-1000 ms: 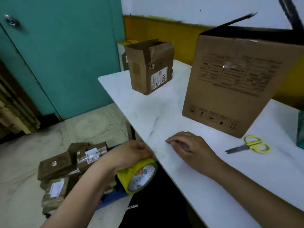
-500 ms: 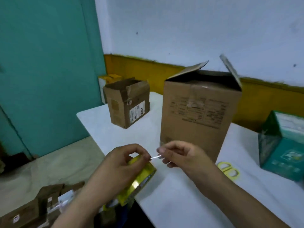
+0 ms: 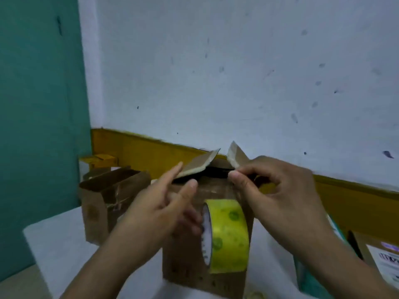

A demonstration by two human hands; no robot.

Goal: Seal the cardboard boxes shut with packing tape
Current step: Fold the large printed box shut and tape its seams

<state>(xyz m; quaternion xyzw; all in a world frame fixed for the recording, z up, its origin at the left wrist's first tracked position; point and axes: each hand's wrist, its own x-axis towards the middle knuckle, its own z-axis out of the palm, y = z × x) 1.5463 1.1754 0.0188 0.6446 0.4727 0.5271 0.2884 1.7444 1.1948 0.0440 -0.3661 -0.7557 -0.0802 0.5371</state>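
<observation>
- My right hand point(image 3: 278, 197) pinches the tape's free end above the tape roll point(image 3: 228, 234), keeping the strip taut.
- My left hand point(image 3: 155, 214) spreads its upper fingers. The lower ones are blurred and seem hooked in the roll's core, steadying it.
- The big box point(image 3: 185, 266) stands near the table's point(image 3: 54, 244) near edge, flaps up and unsealed.

- Tall box point(image 3: 187, 266) stands mid-table point(image 3: 64, 244), flaps up, wall close behind.
- Smaller open box point(image 3: 97, 212) on the table to its left, set slightly further back.
- Tape roll point(image 3: 226, 236) upright before the tall box, between left hand point(image 3: 151, 214) and right hand point(image 3: 278, 195); left fingers possibly touching it, view blurred.
- Another box point(image 3: 382, 262) at far right edge.
</observation>
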